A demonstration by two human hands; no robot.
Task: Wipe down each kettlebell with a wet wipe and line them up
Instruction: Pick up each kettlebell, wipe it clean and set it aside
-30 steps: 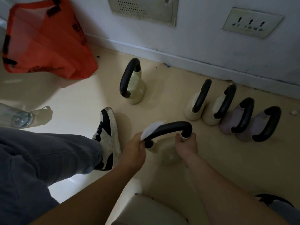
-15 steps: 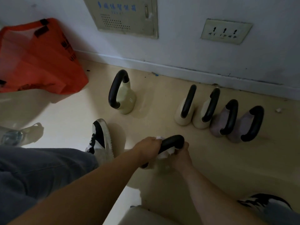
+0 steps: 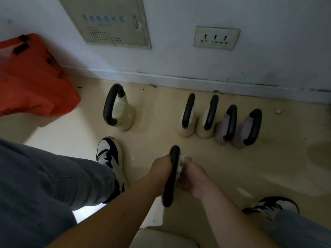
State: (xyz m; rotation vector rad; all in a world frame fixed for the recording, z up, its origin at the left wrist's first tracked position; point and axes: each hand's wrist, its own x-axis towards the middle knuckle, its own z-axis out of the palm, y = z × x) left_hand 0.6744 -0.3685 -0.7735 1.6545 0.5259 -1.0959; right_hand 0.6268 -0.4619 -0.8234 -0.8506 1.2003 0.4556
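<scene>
A kettlebell with a black handle (image 3: 171, 178) is between my hands near the floor, its body hidden under them. My left hand (image 3: 160, 167) wraps the handle from the left with a white wet wipe (image 3: 181, 162) poking out on the far side. From the right, my right hand (image 3: 192, 176) holds the kettlebell below the wipe. Along the wall stands a row of two cream kettlebells (image 3: 187, 129) (image 3: 203, 130) and two mauve ones (image 3: 221, 135) (image 3: 240, 136). A pale green kettlebell (image 3: 125, 115) stands apart to the left.
An orange bag (image 3: 32, 77) lies at the left by the wall. My left shoe (image 3: 109, 158) and right shoe (image 3: 272, 206) flank the hands. A cream rounded object (image 3: 161, 237) is at the bottom edge. The skirting board (image 3: 179, 81) runs behind the row.
The held kettlebell has turned, so its handle now runs front to back instead of sideways. The wipe has moved from the handle's left end to its far right side.
</scene>
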